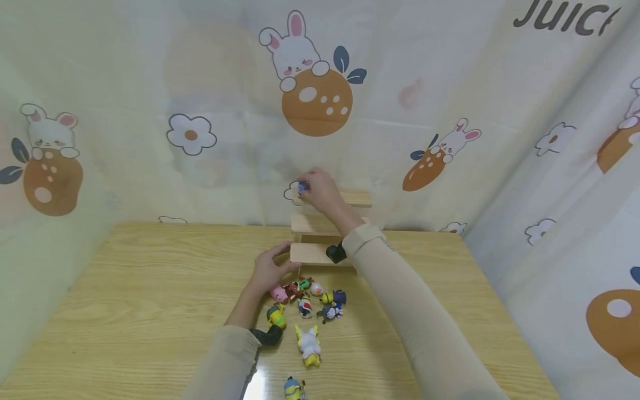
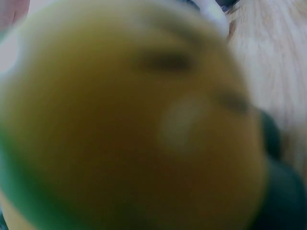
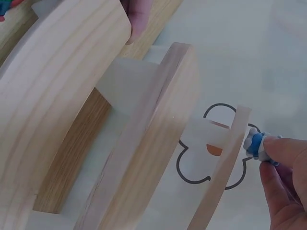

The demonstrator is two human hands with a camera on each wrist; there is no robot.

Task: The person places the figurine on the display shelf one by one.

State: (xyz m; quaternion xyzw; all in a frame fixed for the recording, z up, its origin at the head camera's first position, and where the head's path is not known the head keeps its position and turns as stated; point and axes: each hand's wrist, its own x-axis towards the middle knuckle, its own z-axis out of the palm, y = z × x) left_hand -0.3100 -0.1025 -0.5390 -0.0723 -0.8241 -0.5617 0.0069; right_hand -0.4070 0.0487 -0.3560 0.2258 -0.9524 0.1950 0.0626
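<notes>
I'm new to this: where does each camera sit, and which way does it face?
Head: worn on the head, facing forward and down at the wooden stand and toy figures; left hand, right hand and sleeves show.
Left wrist: worn there, facing a yellow toy, blurred by closeness; no hand shows plainly.
Right wrist: worn there, looking across the stand; right hand pinches a blue figure, left hand partly visible.
Shared: head and right-wrist views show stand, blue figure, both hands.

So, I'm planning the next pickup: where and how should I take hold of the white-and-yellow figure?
Probably pinch the white-and-yellow figure by its white middle, from above, across its left and right sides: it lies longer than wide, with bare tabletop on both sides.
</notes>
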